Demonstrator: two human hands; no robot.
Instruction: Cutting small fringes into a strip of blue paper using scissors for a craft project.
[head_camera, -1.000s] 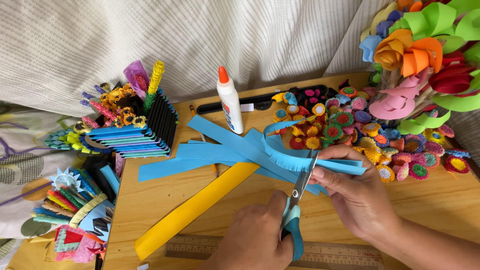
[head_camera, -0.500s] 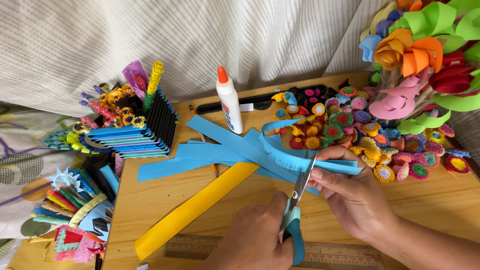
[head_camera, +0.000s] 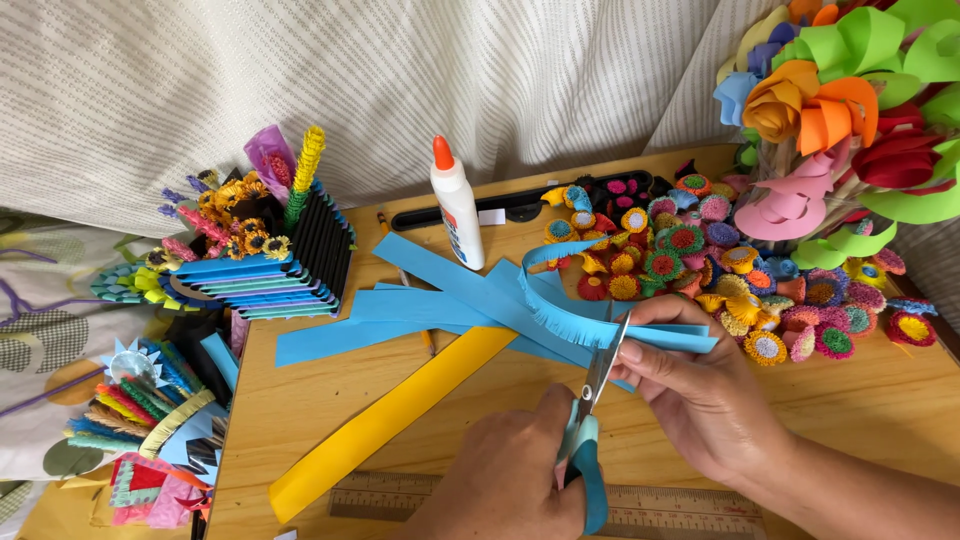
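My left hand (head_camera: 510, 480) grips teal-handled scissors (head_camera: 590, 445), whose blades point up into the lower edge of a blue paper strip (head_camera: 570, 318). That strip is cut into a fine fringe along the curved part left of the blades. My right hand (head_camera: 700, 400) pinches the strip just right of the blades, thumb on top. More plain blue strips (head_camera: 400, 305) lie fanned out beneath it on the wooden table (head_camera: 880, 400).
A yellow paper strip (head_camera: 390, 425) lies diagonally at front left, a ruler (head_camera: 680, 505) along the front edge. A white glue bottle (head_camera: 457, 205) stands behind. Small rolled paper flowers (head_camera: 720, 270) heap at right under a large paper bouquet (head_camera: 840, 100). A paper basket (head_camera: 270, 260) sits at left.
The scissors and both hands have stayed almost in place along the blue strip's edge. The blades have shifted only slightly, and the fringe has grown a little.
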